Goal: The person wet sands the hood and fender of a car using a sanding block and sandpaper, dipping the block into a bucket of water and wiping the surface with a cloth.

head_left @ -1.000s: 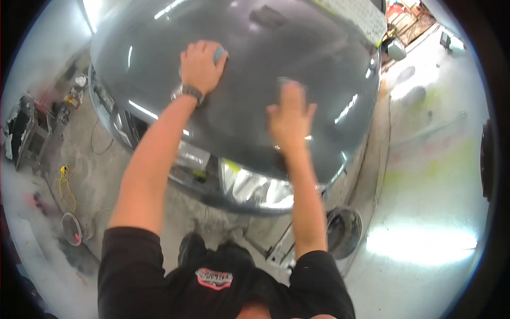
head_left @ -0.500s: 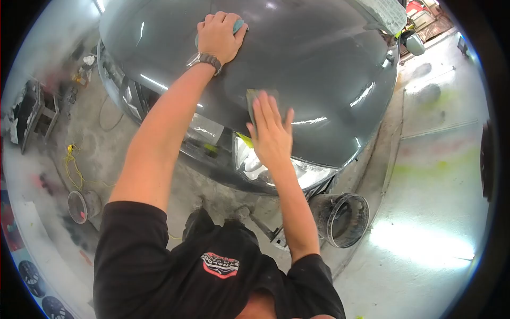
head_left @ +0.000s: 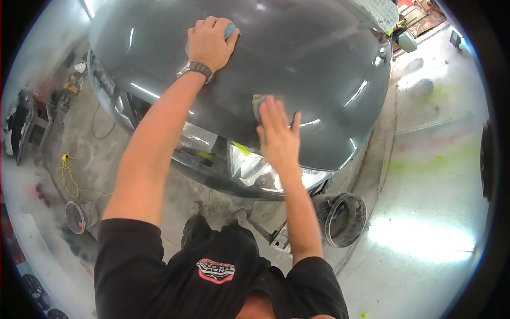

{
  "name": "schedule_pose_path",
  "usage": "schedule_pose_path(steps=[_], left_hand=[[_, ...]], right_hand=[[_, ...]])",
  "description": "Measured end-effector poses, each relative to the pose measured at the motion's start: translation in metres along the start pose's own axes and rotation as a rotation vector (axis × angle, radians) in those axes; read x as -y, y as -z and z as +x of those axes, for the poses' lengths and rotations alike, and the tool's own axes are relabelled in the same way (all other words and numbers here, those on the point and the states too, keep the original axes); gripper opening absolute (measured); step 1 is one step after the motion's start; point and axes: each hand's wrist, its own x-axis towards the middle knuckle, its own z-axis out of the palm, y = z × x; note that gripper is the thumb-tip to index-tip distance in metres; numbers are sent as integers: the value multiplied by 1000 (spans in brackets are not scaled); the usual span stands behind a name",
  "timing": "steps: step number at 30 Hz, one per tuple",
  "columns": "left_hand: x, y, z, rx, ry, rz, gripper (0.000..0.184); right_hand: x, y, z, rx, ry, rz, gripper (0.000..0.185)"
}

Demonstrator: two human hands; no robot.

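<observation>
On hood (head_left: 241, 74) (dark grey, glossy) | left fingers (head_left: 210, 24) round blue pad (head_left: 230, 30) | right fingers (head_left: 272, 110) flat on sheet (head_left: 257, 104)

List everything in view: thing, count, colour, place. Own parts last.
Car hood: one, dark grey, top centre
Nearer headlight: one, clear, hood's front edge
Side mirror: one, pale, top right
Covering: one, whitish, top right
Pad: one, blue, hood's upper left
Sheet: one, greenish-grey, hood's lower middle
Large bucket: one, dark, lower right
Small bucket: one, grey, lower left
Cord: one, yellow, left
Frame: one, dark, far left
Wall: one, pale, right
Watch: one, dark, left wrist
Shirt: one, black, bottom
Left hand: one, bare, on pad
Right hand: one, bare, on sheet
</observation>
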Motion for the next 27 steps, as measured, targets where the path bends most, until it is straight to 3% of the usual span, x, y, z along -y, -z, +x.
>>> schedule_pose_path(steps=[2,5,6,8,11,12,14,18,20,23,24,27], left_hand=[[-1,2,4,-7,-3,-3,23],[-2,4,5,16,9,-13,23],[-3,3,8,6,5,-15,23],[-2,3,5,11,5,-18,23],[-2,2,4,-7,7,-6,23],[0,2,6,-17,-3,-3,24],[1,-1,3,-26,-13,1,24],[-4,6,2,1,-7,-8,28],[-7,10,6,-1,-12,-38,26],[-5,11,5,9,2,-40,25],[-7,10,5,7,4,-37,24],[-7,14,4,-12,-12,-47,24]], right_hand=[[-55,21,49,-7,1,-73,56],[-165,23,133,-136,-319,-49,45],[-167,31,150,-133,-409,-66,43],[-142,16,130,-159,-300,-105,46],[-15,5,49,-166,-86,-85,63],[24,-8,16,-21,-77,-84,72],[65,-36,-45,67,11,28,76],[1,-10,-89,194,87,-72,78],[-40,0,-123,117,79,-117,78],[-17,-11,-106,49,74,42,72],[8,-15,-81,206,115,28,70],[52,-36,-44,101,185,73,75]])
